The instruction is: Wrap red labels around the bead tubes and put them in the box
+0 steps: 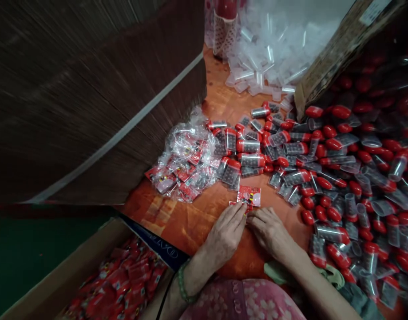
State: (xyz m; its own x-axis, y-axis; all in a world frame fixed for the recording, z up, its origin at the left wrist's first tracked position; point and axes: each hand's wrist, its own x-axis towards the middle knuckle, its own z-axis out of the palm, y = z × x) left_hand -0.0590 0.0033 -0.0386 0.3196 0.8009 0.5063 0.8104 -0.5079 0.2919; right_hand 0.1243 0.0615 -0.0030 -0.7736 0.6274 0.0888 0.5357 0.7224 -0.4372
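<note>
My left hand [226, 231] is on the orange tabletop with its fingers together, pressing on a small red printed packet [233, 203] largely covered by them. My right hand [267, 230] meets it from the other side, fingers curled and tips closed at the same packet's edge. Just beyond the fingertips lies another red printed packet [249, 195] with a yellow-and-black figure on it. The thumbs are mostly hidden. Past my left hand is a pile of clear plastic bags [190, 153] with red printed pieces inside.
Red-capped clear tubes [337, 191] are heaped on the right, some with dark contents. Clear tubes [257, 66] pile up behind. A strapped cardboard stack [124, 89] towers at left. Below it, an open box holds red packets [124, 280]. A cardboard flap [333, 53] leans at upper right.
</note>
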